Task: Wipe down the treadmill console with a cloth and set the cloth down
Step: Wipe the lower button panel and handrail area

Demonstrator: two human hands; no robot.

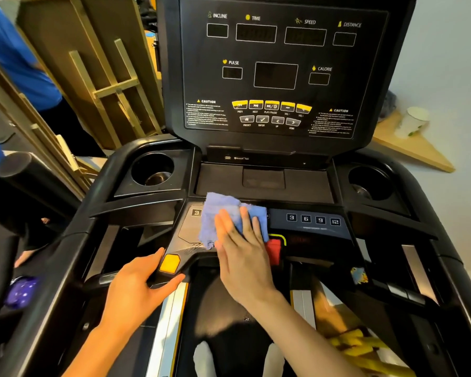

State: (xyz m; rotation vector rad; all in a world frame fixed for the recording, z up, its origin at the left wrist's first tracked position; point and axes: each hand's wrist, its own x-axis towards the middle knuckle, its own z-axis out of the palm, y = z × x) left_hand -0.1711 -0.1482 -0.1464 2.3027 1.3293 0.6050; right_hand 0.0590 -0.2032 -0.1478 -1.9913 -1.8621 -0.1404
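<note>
The black treadmill console [278,77] rises ahead of me with dark display windows and yellow buttons. A blue cloth [223,213] lies on the lower control strip, left of the numbered speed keys [313,219]. My right hand [242,248] presses flat on the cloth, fingers spread, covering its lower right part and part of a red stop button [273,248]. My left hand [139,284] grips the console's lower left corner beside a yellow button [170,263].
Cup holders sit at the left [152,170] and right [370,183] of a flat tray [264,178]. A person in a blue shirt [17,55] stands at the far left by wooden frames [106,77]. A white cup [413,122] rests on a wooden board at the right.
</note>
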